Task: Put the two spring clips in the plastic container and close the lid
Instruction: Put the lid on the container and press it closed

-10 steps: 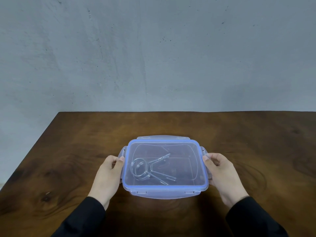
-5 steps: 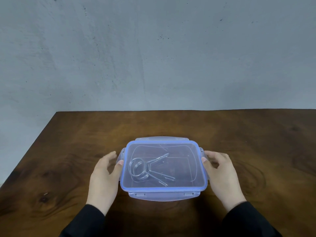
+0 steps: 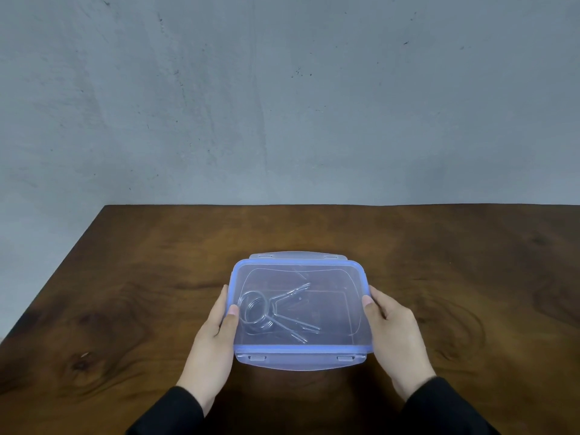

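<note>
Fingers point(image 3: 230, 312) of both hands clamp the short sides of the clear, blue-rimmed plastic container point(image 3: 299, 309) at lower centre of frame.
Left hand point(image 3: 213, 337) and right hand point(image 3: 392, 331) curl closed on its side flaps, lid point(image 3: 329, 277) seated; steel-wire spring clips point(image 3: 273, 312) lie inside; likely light, rigid, slick, best gripped at edges.

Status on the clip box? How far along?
Done: the spring clips lie inside the plastic container, and the lid sits on top. In hand: left hand and right hand press the short sides, thumbs on the lid's rim. Left: the near flap and far flap appear to stick out unlatched; the side flaps are hidden by the hands.
</note>
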### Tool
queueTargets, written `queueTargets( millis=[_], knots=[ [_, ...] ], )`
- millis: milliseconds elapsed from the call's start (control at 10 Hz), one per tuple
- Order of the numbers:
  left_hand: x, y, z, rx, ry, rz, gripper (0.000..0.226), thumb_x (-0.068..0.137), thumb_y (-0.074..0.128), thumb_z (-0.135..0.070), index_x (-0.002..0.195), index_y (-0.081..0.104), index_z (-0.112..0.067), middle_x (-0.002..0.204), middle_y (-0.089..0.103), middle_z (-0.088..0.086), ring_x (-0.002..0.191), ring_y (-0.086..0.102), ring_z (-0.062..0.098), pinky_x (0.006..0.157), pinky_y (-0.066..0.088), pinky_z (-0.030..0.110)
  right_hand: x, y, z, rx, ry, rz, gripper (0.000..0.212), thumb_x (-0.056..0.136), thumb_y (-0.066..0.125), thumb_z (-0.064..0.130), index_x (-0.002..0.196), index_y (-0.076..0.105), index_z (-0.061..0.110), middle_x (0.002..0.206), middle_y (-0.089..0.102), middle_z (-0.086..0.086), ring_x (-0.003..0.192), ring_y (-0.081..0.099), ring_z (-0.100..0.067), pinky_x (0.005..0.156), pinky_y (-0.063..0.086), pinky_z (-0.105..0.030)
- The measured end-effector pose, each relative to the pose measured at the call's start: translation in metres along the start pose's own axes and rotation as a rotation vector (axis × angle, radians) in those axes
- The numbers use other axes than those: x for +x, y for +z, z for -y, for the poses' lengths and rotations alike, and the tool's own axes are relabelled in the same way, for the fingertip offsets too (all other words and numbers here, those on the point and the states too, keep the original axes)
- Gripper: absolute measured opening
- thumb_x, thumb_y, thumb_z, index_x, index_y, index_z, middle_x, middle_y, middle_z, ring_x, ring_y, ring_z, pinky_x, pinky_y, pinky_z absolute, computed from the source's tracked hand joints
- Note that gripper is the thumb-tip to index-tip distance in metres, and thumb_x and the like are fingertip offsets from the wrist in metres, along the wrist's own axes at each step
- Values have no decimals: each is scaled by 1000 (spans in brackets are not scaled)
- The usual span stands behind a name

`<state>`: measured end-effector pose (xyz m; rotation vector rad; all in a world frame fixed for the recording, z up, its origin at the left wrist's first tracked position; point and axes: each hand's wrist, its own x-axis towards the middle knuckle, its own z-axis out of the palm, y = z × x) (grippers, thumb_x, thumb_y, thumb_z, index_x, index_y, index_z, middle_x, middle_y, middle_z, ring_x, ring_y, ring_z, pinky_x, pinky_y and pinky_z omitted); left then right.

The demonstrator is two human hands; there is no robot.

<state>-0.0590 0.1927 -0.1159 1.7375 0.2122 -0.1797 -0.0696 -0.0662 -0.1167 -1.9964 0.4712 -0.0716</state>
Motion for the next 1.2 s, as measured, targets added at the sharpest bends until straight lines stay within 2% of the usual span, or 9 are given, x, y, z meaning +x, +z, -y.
queueTargets(
  millis=[100, 200, 300, 400, 600, 800, 1000, 1100, 1200],
  knots=[
    [1, -5, 3, 122, 37, -33, 62, 100, 35, -53, 158, 19, -39, 148, 35, -29, 137, 39, 3, 110, 31, 26, 0, -6, 4, -110, 8, 17, 47, 105, 53, 33, 152, 48, 27, 151, 55, 8, 140, 49, -14, 107, 50, -35],
    [-1, -14, 3, 495, 337, -93, 71, 92, 40, -69, 155, 27, -40, 154, 27, -28, 145, 14, -4, 121, 20, 38, 10, -15, 30, -373, -235, -29, 61, 103, 53, 41, 159, 35, 26, 167, 26, 11, 154, 24, -12, 126, 25, -41],
    [6, -16, 7, 925, 786, 102, 65, 89, 52, -69, 139, 56, -28, 146, 51, -14, 140, 28, -2, 116, 22, 37, 29, -2, 61, -544, -476, 220, 54, 105, 48, 44, 155, 43, 24, 153, 42, 18, 144, 35, -5, 126, 20, -35],
    [13, -14, 7, 1105, 870, 229, 70, 82, 52, -78, 129, 67, -28, 138, 60, -3, 132, 41, 13, 111, 25, 38, 51, 24, 66, -759, -584, 385, 56, 104, 46, 48, 151, 49, 18, 151, 47, 6, 136, 45, -18, 118, 33, -37],
    [13, -6, 10, 1117, 860, 171, 69, 78, 59, -78, 118, 73, -24, 130, 66, -1, 128, 54, 19, 110, 31, 42, 62, 42, 62, -828, -591, 328, 56, 103, 41, 55, 147, 54, 22, 141, 57, 6, 126, 50, -18, 106, 39, -35],
    [12, 4, 26, 1128, 912, 57, 60, 88, 57, -67, 115, 76, -18, 135, 66, 8, 130, 59, 24, 113, 35, 45, 66, 45, 65, -802, -571, 365, 56, 103, 43, 56, 147, 55, 23, 135, 62, 5, 124, 52, -18, 108, 39, -36],
    [13, 7, 33, 1174, 904, 33, 59, 89, 58, -67, 116, 76, -18, 137, 65, 7, 131, 58, 21, 115, 33, 47, 70, 45, 64, -786, -593, 365, 54, 103, 45, 54, 144, 58, 22, 130, 63, 5, 121, 53, -18, 108, 37, -35],
    [11, 8, 28, 1131, 895, 55, 64, 85, 59, -71, 119, 75, -20, 139, 64, 5, 133, 55, 20, 117, 31, 47, 71, 45, 62, -739, -584, 391, 54, 104, 46, 51, 148, 55, 20, 140, 59, 6, 131, 49, -17, 113, 34, -36],
    [9, -3, 25, 956, 956, 81, 70, 87, 55, -71, 135, 60, -21, 151, 52, 4, 144, 41, 21, 119, 23, 46, 71, 32, 62, -453, -546, 383, 51, 104, 50, 43, 150, 53, 20, 154, 50, 8, 144, 39, -9, 121, 29, -33]
  ],
)
